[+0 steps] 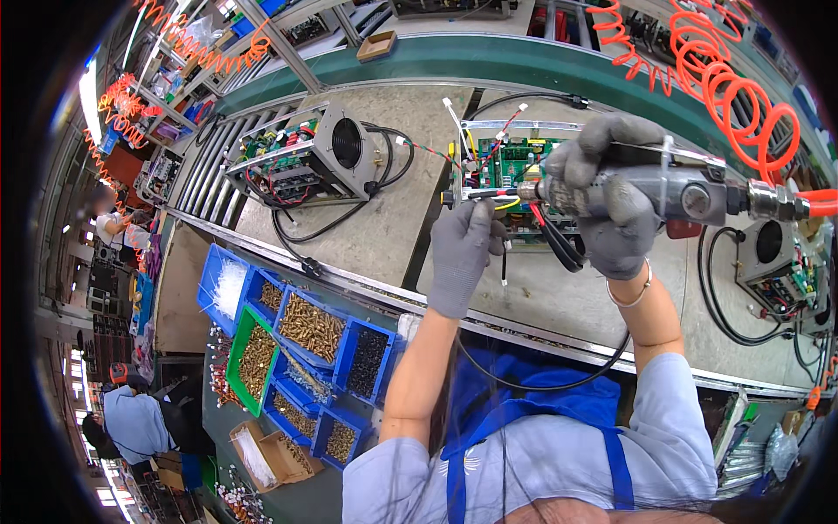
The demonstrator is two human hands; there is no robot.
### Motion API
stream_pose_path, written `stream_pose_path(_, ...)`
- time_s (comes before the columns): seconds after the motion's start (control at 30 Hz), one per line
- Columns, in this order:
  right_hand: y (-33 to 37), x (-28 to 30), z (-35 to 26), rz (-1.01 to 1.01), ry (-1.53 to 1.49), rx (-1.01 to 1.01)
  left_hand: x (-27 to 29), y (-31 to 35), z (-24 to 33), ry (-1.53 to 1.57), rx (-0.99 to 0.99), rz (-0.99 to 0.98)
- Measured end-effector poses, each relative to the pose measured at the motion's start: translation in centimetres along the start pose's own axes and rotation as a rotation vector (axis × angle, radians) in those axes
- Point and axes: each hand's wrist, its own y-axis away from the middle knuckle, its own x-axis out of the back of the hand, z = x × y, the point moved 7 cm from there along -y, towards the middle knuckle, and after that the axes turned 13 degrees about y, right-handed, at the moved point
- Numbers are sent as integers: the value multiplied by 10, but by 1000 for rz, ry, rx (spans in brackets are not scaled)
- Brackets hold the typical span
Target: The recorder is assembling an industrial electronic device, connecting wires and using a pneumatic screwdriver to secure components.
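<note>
In grey gloves, both my hands are at an open-framed electronic unit with a green circuit board [515, 157] on the bench. My right hand [611, 188] is wrapped round a grey air screwdriver [694, 199], which lies nearly level and points left. An orange air hose [819, 196] joins its rear end. The bit end reaches the unit's left panel [456, 179]. Closed fingers of my left hand [463, 258] are beside that tip; what they pinch is hidden. Red and black leads [560, 243] hang under the tool, and loose white-plugged wires rise behind it.
Similar units stand left [305, 162] and right [786, 271], with black cables on the bench. Blue bins of brass parts [312, 327], a green bin [253, 358] and a bin of white ties [229, 286] sit front left. Rollers [209, 175] lie far left; orange coiled hoses [733, 96] hang above.
</note>
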Motion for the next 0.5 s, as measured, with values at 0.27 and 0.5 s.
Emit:
stream_pose_path(0.27,-24,-30,13,-94,335,-176,6,-10,77,-913,-783,-126)
stream_pose_path(0.5,-53,-67,20,-22,563,-26,-5,-40,71,-1336,-685,-484)
